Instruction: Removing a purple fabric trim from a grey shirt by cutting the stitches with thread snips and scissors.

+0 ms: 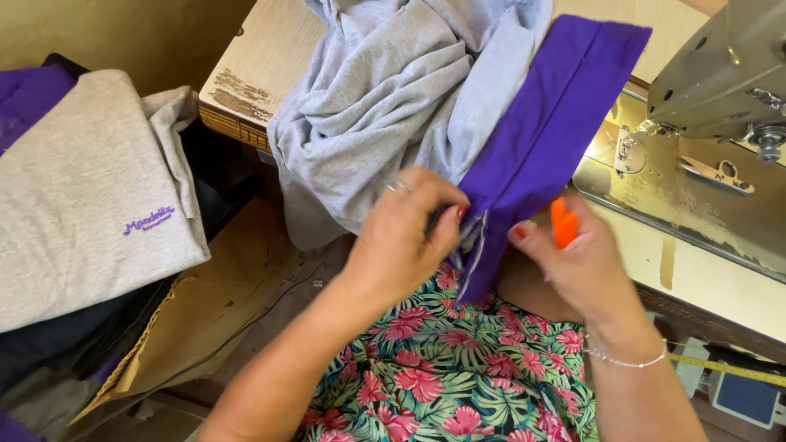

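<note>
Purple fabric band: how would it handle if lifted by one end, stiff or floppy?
Probably floppy: the purple fabric band drapes off the table edge and bends where the left hand pinches it. Likely light, since fingertips alone hold it. The attached grey garment would drag along.

The cloth strip (544, 123) by the left fingers is purple. The tool (563, 223) in the right fingers is orange. The shirt (385, 98) above them is light grey.

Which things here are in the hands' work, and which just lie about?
In hand:
left hand pinching purple band
grey garment joined to it
right hand with orange tool

Lying about:
folded grey sweatshirts
sewing machine
yellow tape measure
</note>
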